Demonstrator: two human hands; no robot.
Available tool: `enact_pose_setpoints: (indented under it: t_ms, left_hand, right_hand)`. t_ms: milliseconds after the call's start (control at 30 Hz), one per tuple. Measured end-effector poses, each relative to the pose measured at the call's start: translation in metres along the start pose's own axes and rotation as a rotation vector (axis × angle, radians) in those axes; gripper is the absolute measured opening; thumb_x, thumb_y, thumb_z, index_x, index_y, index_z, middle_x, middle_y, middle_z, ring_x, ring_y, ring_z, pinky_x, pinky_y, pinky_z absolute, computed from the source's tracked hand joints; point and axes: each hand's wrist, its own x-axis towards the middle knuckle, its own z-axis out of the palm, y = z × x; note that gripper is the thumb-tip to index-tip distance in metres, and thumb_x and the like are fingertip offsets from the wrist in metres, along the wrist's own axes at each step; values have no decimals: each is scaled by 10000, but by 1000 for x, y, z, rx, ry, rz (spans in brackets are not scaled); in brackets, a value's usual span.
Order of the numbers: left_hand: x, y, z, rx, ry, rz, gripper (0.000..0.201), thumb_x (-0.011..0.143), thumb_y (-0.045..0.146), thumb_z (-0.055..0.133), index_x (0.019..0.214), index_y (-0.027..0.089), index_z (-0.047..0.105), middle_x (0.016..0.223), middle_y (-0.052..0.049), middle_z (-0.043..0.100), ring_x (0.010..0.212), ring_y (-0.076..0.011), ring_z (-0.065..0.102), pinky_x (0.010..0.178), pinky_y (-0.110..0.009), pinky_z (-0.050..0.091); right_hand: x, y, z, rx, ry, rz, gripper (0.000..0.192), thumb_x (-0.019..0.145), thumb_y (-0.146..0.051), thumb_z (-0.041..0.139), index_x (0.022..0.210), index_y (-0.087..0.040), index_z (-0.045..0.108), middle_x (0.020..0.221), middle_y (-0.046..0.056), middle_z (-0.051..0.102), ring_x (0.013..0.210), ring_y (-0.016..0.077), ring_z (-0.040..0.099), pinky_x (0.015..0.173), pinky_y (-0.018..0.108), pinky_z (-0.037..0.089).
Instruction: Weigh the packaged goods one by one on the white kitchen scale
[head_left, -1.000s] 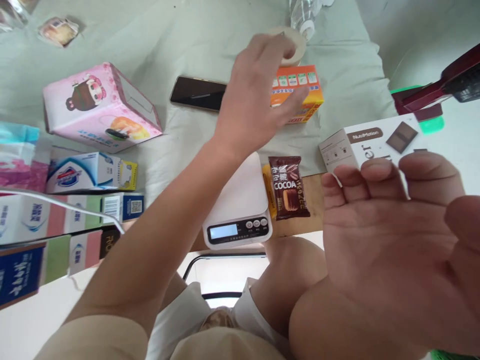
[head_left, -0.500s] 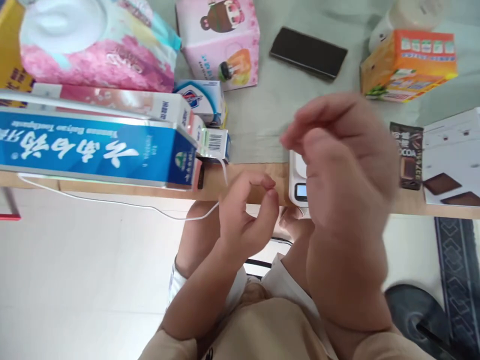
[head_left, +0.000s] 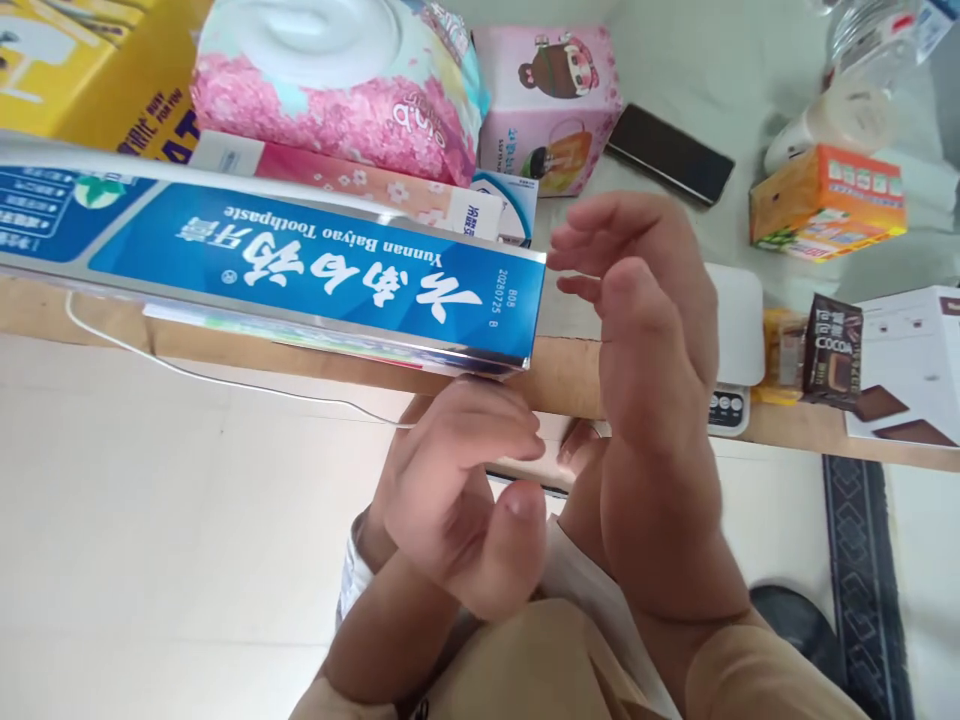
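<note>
Right now both hands are empty: left hand (head_left: 457, 480) loosely curled, just below the near right corner of the blue toothpaste box (head_left: 300, 270) at the table edge (head_left: 570, 375); right hand (head_left: 645, 320) open, fingers spread, over the white scale (head_left: 739, 340).

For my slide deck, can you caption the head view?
Two empty hands, left hand and right hand, raised beside a blue toothpaste box at the table edge.

Both hands are empty: the left hand (head_left: 457, 480) curls just below the blue toothpaste box (head_left: 300, 275), the right hand (head_left: 645, 320) spread beside its end.
</note>
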Motion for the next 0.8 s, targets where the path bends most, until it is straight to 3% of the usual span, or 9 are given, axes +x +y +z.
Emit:
enact_pose_setpoints:
  t_ms: [100,200,333,533,800]
  left_hand:
    - [3,-6,0,-50,-5,123,110,987,224,599,936,148,661,749,-27,628,684,-148,626,613,-315,535]
    - [3,-8,1,-54,-44,115,130,1004,239,583,931,156,652,745,-21,618,675,-140,614,644,-315,531]
    - [2,-8,10,-4,-24,108,208,1010,264,558,829,178,612,664,4,564,600,-121,570,580,-308,480]
    - [0,-6,31,19,83,178,251,963,291,628,728,213,582,562,20,504,496,-123,498,474,-325,382]
    - [-8,3,32,-28,6,202,201,978,247,598,784,196,603,611,13,530,535,-120,508,485,-311,387]
  right_hand:
    - [4,22,-4,-4,-21,101,254,955,-269,470,1161,-230,613,1144,15,729,1107,156,688,1028,372,540]
    - [6,41,-8,-165,-145,128,297,871,-208,529,1151,-215,630,1096,30,743,996,161,698,898,350,565]
    - [4,49,-9,-250,-281,92,323,852,-275,634,1170,-218,641,1027,9,764,853,147,678,737,302,542]
    - [1,49,-2,-236,-194,75,313,879,-242,615,1189,-216,639,854,-32,715,630,97,543,657,274,485]
    - [-9,32,-10,-156,61,-105,151,918,-168,536,961,-244,660,830,-24,641,602,95,483,592,279,454]
